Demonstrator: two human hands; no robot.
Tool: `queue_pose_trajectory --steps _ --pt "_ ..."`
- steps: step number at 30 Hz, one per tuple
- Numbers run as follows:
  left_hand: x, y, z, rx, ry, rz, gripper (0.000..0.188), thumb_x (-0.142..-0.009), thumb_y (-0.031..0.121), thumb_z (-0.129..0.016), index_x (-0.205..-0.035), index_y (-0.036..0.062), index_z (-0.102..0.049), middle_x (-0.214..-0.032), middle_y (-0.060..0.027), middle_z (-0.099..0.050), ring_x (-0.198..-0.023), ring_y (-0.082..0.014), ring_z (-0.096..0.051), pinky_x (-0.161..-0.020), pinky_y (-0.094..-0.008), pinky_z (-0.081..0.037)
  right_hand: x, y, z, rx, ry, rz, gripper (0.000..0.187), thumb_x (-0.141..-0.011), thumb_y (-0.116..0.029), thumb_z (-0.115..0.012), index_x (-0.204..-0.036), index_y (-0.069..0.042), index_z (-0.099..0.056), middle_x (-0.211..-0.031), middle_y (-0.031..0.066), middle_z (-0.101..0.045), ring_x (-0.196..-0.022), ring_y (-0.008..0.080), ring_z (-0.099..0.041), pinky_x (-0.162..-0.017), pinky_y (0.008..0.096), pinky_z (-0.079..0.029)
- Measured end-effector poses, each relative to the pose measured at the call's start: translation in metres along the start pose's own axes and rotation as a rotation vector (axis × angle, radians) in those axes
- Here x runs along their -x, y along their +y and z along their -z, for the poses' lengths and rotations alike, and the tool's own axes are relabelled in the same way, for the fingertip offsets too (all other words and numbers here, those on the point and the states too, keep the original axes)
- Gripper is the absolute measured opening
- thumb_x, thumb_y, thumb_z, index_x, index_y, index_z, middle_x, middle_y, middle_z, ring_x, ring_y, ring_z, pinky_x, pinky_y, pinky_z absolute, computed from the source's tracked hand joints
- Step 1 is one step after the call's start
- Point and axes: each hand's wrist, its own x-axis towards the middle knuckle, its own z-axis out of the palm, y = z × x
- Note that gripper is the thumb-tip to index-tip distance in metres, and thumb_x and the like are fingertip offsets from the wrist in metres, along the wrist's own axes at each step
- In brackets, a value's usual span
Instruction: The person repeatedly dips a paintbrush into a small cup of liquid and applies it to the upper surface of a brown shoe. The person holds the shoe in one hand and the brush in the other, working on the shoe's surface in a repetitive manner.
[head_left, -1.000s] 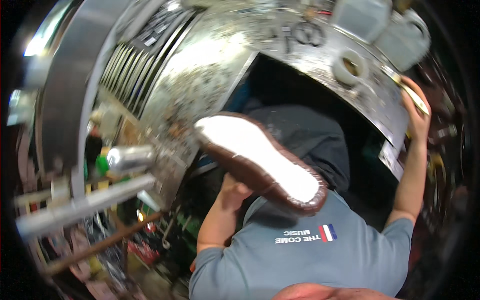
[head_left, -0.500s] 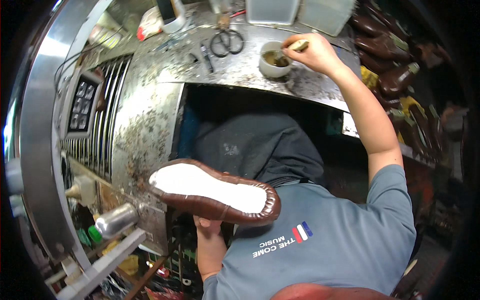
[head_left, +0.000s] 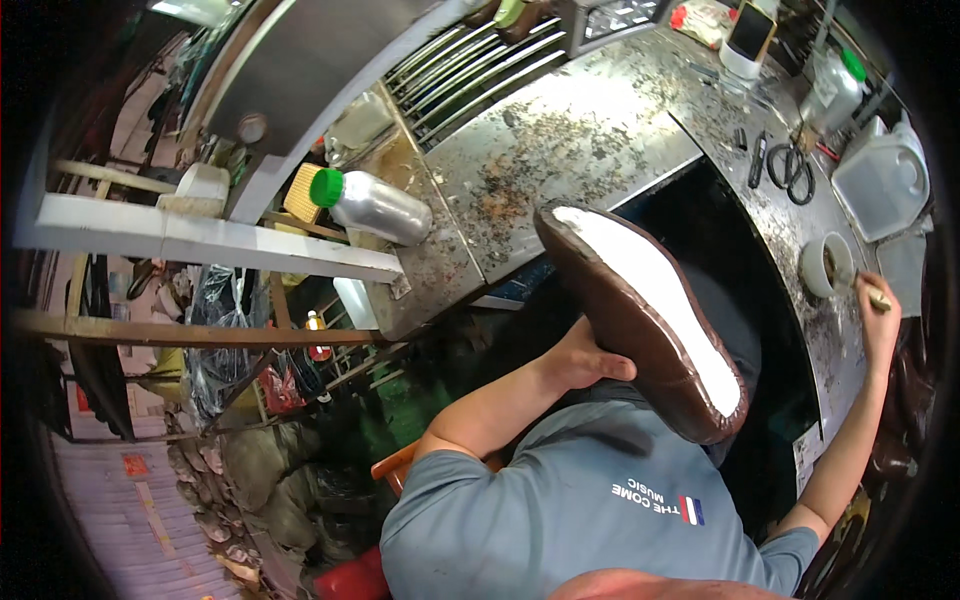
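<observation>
Head view | left hand: clasping brown shoe, thumb along its side, white underside up, just off workbench's inner edge | right hand: pinching brush beside white bowl | scissors: between inner edge and clear jug | silver bottle: near workbench's left corner

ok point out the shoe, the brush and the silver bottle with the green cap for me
Shoe (head_left: 660, 305): head view, on the middle of its white underside.
Brush (head_left: 879, 299): head view, on the end of its handle.
Silver bottle (head_left: 383, 208): head view, on the middle of its body.
</observation>
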Motion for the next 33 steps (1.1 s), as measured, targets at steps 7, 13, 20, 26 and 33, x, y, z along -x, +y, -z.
queue_pose_trajectory --steps 7,13,20,26,33 --pt "-0.002 0.016 -0.007 -0.108 0.008 -0.042 0.082 -0.072 0.017 -0.091 -0.141 0.0020 -0.048 -0.132 -0.0122 -0.061 -0.122 -0.0244 -0.058 -0.106 -0.0411 -0.047 0.012 -0.029 0.009 -0.222 0.275 0.206 0.021 -0.100 -0.015 -0.065 -0.114 0.001 -0.070 -0.107 0.0056 -0.070 -0.100 0.0130 -0.064 -0.090 0.0267 -0.050" --pt "0.002 0.015 -0.003 -0.224 0.011 -0.014 0.093 -0.070 0.017 -0.093 -0.146 0.0022 -0.042 -0.138 -0.0107 -0.056 -0.129 -0.0228 -0.052 -0.111 -0.0399 -0.041 0.021 -0.016 -0.003 -0.248 0.222 0.061 0.021 -0.098 -0.014 -0.067 -0.112 0.001 -0.070 -0.103 0.0028 -0.070 -0.097 0.0098 -0.063 -0.088 0.0241 -0.049" --pt "0.006 0.019 -0.002 -0.204 -0.019 -0.011 0.092 -0.073 0.016 -0.090 -0.148 0.0016 -0.039 -0.141 -0.0128 -0.054 -0.131 -0.0252 -0.051 -0.112 -0.0414 -0.041 0.030 -0.072 0.000 -0.180 0.254 0.081 0.017 -0.095 -0.012 -0.069 -0.108 0.000 -0.071 -0.094 0.0022 -0.071 -0.087 0.0077 -0.062 -0.081 0.0228 -0.048" --pt "0.001 0.017 -0.006 -0.170 0.019 -0.024 0.090 -0.071 0.019 -0.087 -0.146 0.0006 -0.041 -0.138 -0.0152 -0.057 -0.129 -0.0307 -0.054 -0.111 -0.0467 -0.042 0.034 -0.082 0.007 -0.119 0.244 0.062 0.016 -0.094 -0.011 -0.069 -0.106 0.000 -0.071 -0.093 0.0045 -0.072 -0.085 0.0100 -0.064 -0.079 0.0245 -0.049" --pt "-0.010 0.015 -0.010 0.014 -0.034 -0.014 0.098 -0.074 0.027 -0.091 -0.150 0.0021 -0.035 -0.144 -0.0142 -0.053 -0.133 -0.0277 -0.051 -0.114 -0.0463 -0.040 0.029 -0.095 0.012 -0.067 0.270 0.137 0.018 -0.092 -0.011 -0.071 -0.106 0.000 -0.071 -0.098 0.0073 -0.073 -0.090 0.0144 -0.067 -0.083 0.0277 -0.051"
